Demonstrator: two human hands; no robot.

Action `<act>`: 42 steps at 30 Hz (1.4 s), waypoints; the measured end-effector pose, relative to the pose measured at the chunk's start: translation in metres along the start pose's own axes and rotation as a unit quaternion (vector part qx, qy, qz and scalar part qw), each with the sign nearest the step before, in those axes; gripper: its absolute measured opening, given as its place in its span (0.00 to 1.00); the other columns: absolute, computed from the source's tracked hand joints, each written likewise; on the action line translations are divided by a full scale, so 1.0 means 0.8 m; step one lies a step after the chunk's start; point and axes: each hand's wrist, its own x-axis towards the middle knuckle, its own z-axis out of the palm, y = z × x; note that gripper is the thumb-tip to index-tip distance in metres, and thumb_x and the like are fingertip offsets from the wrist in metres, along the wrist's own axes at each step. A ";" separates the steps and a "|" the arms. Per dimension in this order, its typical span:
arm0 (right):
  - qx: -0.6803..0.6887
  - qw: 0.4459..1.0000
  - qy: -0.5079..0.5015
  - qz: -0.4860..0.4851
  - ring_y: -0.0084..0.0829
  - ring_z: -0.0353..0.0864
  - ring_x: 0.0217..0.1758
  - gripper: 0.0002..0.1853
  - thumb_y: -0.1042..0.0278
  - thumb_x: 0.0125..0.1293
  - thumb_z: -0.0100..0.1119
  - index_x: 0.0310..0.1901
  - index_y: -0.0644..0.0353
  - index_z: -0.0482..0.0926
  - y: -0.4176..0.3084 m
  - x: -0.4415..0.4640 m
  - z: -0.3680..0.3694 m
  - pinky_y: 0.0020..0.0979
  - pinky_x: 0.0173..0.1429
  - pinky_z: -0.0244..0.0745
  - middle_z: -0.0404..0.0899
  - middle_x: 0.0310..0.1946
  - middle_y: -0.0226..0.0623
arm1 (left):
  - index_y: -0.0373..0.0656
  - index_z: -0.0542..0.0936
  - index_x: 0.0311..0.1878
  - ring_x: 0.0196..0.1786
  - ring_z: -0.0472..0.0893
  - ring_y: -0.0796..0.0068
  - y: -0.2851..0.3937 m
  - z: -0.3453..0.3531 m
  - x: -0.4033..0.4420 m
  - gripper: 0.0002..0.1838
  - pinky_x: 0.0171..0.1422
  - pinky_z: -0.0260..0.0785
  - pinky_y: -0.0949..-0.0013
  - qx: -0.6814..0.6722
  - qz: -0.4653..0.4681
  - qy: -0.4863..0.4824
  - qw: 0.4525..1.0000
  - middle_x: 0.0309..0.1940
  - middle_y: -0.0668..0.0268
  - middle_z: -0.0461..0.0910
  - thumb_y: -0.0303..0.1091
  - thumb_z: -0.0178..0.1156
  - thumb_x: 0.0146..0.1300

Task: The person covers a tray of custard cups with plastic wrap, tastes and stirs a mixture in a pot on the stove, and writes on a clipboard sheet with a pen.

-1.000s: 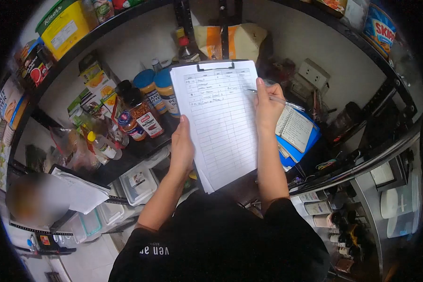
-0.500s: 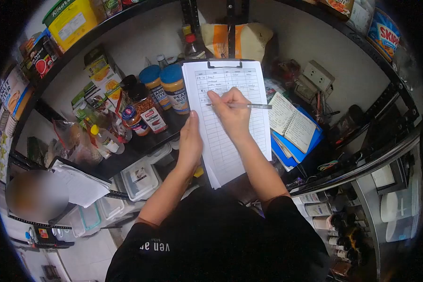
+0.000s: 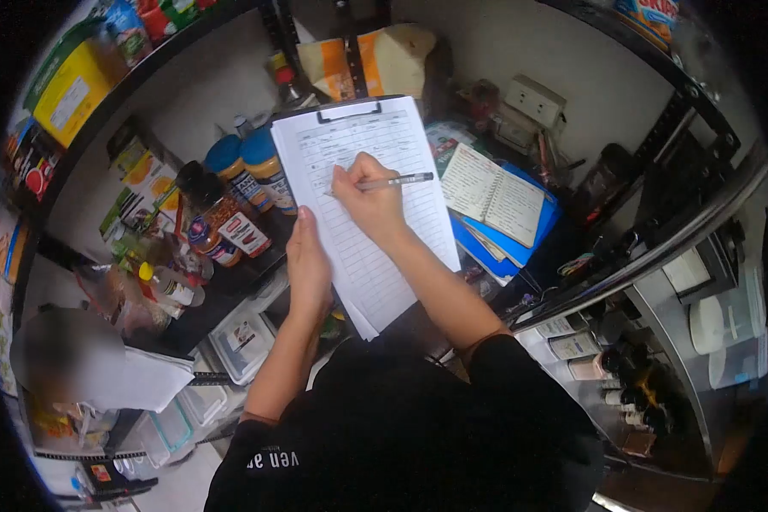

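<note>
At the far left, a yellow tub (image 3: 70, 96) is seen on an upper shelf (image 3: 152, 64), and below it a small bottle (image 3: 176, 291) is topped with a yellow cap. Farther right, a jar of red flakes (image 3: 228, 215) and two peanut butter jars (image 3: 267, 171) with blue lids are grouped together. The left edge of a clipboard (image 3: 350, 103) is grasped by the left hand (image 3: 307, 264), its thumb laid along the edge; the fingers are hidden behind. The clipboard is held up in front of the body, between the jars and an open notebook. Its long axis is slanted, the clip end pointed away and a little left, the lower end toward the person. Over its sheets (image 3: 388, 264) the right hand (image 3: 371, 198) is placed, and a pen (image 3: 407, 179) is pinched in its fingers. The pen is laid crosswise to the board, nib pointed left, tail right. At the right, the notebook (image 3: 495, 198) is rested on a blue folder (image 3: 541, 237).
</note>
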 end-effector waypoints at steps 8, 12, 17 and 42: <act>0.089 0.995 0.052 0.013 0.13 0.63 0.21 0.16 0.72 0.58 0.61 0.18 0.59 0.66 0.011 0.006 0.002 0.20 0.23 0.60 0.68 0.14 0.25 | 0.29 0.70 0.55 0.48 0.76 0.71 -0.013 -0.004 0.010 0.30 0.55 0.65 0.71 -0.017 -0.003 0.018 1.000 0.48 0.56 0.76 0.51 0.39 0.71; 0.105 0.992 0.067 0.005 0.11 0.62 0.20 0.16 0.73 0.59 0.62 0.18 0.58 0.65 0.016 0.006 0.003 0.19 0.21 0.57 0.66 0.13 0.23 | 0.29 0.69 0.56 0.49 0.77 0.68 -0.020 -0.007 0.013 0.33 0.55 0.66 0.70 -0.007 0.006 0.005 1.000 0.50 0.55 0.76 0.55 0.42 0.69; 0.183 0.980 0.051 0.059 0.11 0.61 0.17 0.17 0.73 0.59 0.61 0.19 0.56 0.63 0.018 0.008 0.004 0.18 0.19 0.55 0.65 0.13 0.23 | 0.29 0.69 0.56 0.48 0.77 0.68 -0.016 -0.009 0.009 0.34 0.54 0.67 0.70 0.010 -0.001 0.001 1.000 0.50 0.55 0.76 0.57 0.42 0.68; 0.025 0.998 0.047 0.014 0.15 0.63 0.16 0.17 0.70 0.58 0.64 0.18 0.60 0.66 0.014 -0.001 -0.015 0.22 0.20 0.59 0.68 0.11 0.29 | 0.28 0.68 0.57 0.48 0.76 0.68 -0.011 -0.003 0.002 0.34 0.54 0.67 0.70 -0.004 0.016 -0.027 0.999 0.50 0.52 0.75 0.55 0.39 0.70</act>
